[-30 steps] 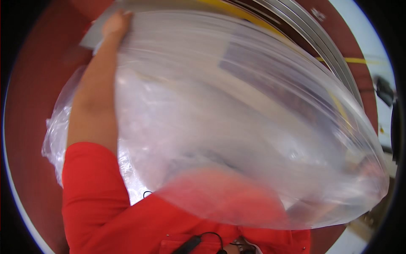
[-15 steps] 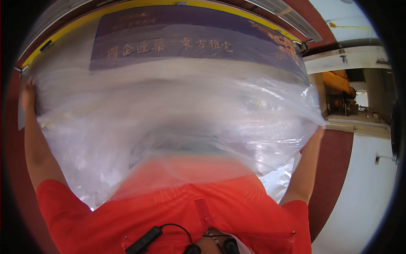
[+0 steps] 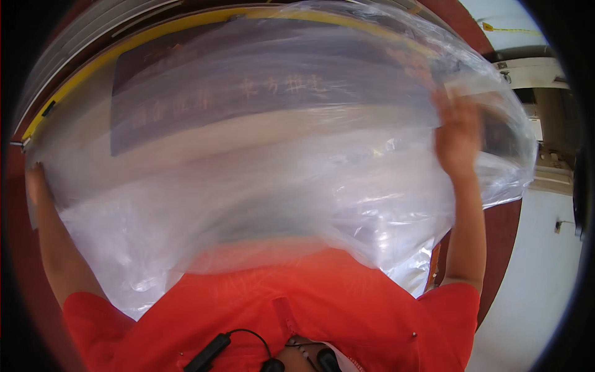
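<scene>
A wide sheet of clear plastic film point(image 3: 248, 161), wrinkled and shiny, spreads from my red shirt across a large flat board and its dark purple panel point(image 3: 217, 80). At the far left my left hand point(image 3: 37, 183) is closed on the film's edge, its fingers partly hidden. My right hand point(image 3: 458, 133), smeared by motion, is over the film near the panel's right end. Its fingers look stretched out and apart. Beyond that hand the film billows out loosely to the right.
A yellow strip point(image 3: 180, 28) borders the far edge of the board, with metal rails behind it. To the right are a pale wooden frame point(image 3: 533, 68), a reddish-brown floor point(image 3: 496, 260) and a white surface point(image 3: 527, 285). A yellow tape measure point(image 3: 489, 27) lies at the upper right.
My right hand has let go of the film's right edge and moved up and away from me. The film now extends farther over the panel and bulges right. My left hand sits slightly lower.
</scene>
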A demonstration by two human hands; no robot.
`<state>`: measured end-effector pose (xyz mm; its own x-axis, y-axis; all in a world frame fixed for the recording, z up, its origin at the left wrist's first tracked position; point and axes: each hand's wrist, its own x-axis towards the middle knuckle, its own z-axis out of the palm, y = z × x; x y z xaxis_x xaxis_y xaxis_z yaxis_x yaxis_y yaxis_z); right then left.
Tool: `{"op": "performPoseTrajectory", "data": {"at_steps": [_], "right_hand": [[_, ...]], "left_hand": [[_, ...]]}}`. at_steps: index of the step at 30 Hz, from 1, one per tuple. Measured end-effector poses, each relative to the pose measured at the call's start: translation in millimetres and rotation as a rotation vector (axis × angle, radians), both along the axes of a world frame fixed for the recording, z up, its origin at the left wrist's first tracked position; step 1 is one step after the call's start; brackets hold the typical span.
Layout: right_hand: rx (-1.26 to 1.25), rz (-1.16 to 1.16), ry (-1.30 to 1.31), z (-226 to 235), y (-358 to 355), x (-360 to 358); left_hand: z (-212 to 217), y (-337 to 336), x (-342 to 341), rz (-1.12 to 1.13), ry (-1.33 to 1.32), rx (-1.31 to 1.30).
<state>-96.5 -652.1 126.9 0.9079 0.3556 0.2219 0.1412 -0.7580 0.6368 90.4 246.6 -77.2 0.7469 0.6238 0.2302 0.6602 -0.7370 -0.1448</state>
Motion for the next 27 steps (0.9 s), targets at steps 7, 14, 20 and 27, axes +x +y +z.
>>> {"op": "performPoseTrajectory", "data": {"at_steps": [7, 14, 20, 27], "right_hand": [[0.603, -0.085, 0.203, -92.0, -36.4, 53.8], [0.662, -0.189, 0.108, -116.7, -58.5, 100.0], [0.670, -0.069, 0.062, -121.7, -17.2, 77.8], [0.966, -0.163, -0.165, -124.5, -44.9, 108.8]], "left_hand": [[13.4, -3.3, -17.4, -0.013, -0.016, -0.014], [10.7, -7.4, -17.7, -0.133, -0.007, 0.066], [28.7, 57.0, -63.9, -0.139, -0.372, -0.918], [115.9, -21.2, -152.5, -0.189, -0.820, -1.573]]}}
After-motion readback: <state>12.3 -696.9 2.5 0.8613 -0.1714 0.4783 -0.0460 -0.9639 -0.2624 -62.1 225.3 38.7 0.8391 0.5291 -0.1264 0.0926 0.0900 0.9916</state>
